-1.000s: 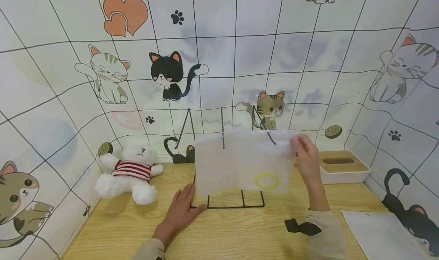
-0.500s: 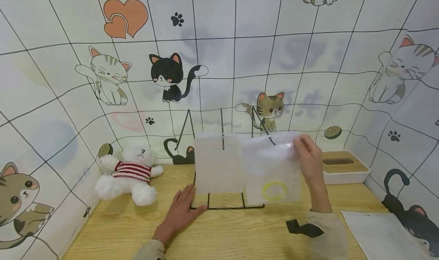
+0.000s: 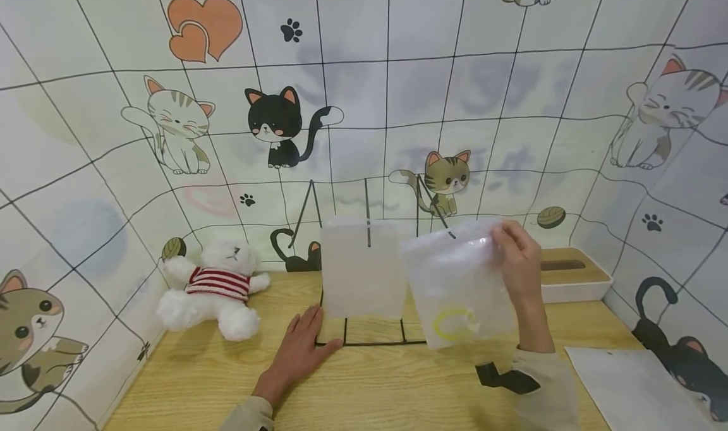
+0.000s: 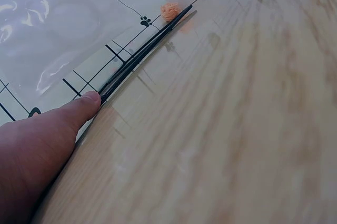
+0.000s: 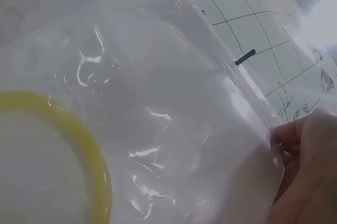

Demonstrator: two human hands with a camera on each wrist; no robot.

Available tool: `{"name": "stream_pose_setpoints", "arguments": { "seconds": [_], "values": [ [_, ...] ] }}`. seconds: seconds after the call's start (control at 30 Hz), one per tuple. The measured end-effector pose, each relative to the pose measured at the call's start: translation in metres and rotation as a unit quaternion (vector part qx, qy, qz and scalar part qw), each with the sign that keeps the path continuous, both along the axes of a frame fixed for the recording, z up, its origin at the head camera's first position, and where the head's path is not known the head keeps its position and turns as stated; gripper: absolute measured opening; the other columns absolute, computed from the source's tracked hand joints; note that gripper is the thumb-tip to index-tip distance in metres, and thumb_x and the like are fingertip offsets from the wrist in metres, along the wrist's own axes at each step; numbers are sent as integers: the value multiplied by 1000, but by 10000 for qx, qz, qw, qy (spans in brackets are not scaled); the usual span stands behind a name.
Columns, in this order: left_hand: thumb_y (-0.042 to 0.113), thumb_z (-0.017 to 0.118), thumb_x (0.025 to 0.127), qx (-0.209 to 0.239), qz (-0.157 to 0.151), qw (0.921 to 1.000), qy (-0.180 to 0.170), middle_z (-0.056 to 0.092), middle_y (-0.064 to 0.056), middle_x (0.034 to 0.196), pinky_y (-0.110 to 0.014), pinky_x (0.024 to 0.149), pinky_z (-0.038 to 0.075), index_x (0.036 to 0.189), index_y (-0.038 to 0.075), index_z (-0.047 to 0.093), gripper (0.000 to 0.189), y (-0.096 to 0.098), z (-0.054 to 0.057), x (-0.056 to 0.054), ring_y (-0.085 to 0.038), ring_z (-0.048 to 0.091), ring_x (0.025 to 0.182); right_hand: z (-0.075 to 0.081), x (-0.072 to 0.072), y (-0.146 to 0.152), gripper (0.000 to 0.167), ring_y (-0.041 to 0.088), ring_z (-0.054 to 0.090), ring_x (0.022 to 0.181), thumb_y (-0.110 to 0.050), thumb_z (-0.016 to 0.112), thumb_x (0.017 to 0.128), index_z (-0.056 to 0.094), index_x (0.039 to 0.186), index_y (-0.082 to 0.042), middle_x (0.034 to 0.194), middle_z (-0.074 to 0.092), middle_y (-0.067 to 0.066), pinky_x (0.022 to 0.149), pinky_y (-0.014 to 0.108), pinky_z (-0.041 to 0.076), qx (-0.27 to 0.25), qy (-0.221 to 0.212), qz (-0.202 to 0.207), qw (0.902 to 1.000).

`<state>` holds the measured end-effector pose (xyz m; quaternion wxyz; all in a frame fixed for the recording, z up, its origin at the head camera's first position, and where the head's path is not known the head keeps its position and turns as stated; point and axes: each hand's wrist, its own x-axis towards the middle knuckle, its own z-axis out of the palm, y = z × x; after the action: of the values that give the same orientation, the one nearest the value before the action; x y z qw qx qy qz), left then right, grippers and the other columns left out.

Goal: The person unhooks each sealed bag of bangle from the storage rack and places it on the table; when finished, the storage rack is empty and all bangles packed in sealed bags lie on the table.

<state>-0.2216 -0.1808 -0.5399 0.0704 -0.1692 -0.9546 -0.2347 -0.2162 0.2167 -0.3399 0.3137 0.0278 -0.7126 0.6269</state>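
A clear plastic bag (image 3: 449,279) with a yellow ring (image 5: 95,171) in its lower part hangs at a black wire rack (image 3: 375,344). My right hand (image 3: 519,263) pinches its upper right corner; in the right wrist view the pinching fingers (image 5: 289,134) are at the bag's edge. One prong of the rack overlaps the bag's top edge. Another pale plastic bag (image 3: 364,270) hangs at the middle prong. My left hand (image 3: 301,346) lies at the rack's left front corner, fingers extended, thumb (image 4: 79,110) touching the base bar.
A white teddy bear (image 3: 218,289) in a striped sweater sits left of the rack. A white box with a wooden lid (image 3: 586,270) stands at the back right. White paper (image 3: 631,380) lies front right. An orange fuzzy ball (image 4: 170,11) shows behind the rack in the left wrist view.
My right hand has moved slightly right, drawing the ringed bag right and downward, its lower end swinging away from the other bag. The left hand has stayed still.
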Motion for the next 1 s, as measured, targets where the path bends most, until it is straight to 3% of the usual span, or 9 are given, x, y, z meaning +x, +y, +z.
{"name": "stream_pose_setpoints", "arguments": {
  "seconds": [0.27, 0.5, 1.0],
  "values": [
    [64, 56, 93, -11, -27, 10000, 43, 31, -14, 162, -53, 125, 14, 157, 3, 27, 93, 2, 4, -1, -31, 26, 152, 6, 3, -1, 21, 11, 48, 87, -8, 54, 100, 68, 85, -13, 80, 58, -11, 81, 21, 40, -590, 305, -39, 9978],
    [65, 54, 93, -39, -31, 10000, -15, 31, -15, 162, -52, 125, 13, 155, 0, 31, 93, 2, 7, -2, -31, 26, 152, 8, 5, -1, 21, 11, 48, 86, -8, 54, 100, 69, 86, -10, 80, 58, -12, 80, 25, 38, -425, 517, -113, 9977],
    [64, 55, 93, 31, -42, 10000, -53, 30, -14, 163, -53, 125, 14, 156, 2, 28, 92, 1, 7, 4, -31, 26, 152, 10, 11, -1, 23, 12, 49, 80, -4, 52, 99, 67, 83, -7, 77, 58, -12, 75, 21, 41, -183, 757, -217, 9967]
  ]
}}
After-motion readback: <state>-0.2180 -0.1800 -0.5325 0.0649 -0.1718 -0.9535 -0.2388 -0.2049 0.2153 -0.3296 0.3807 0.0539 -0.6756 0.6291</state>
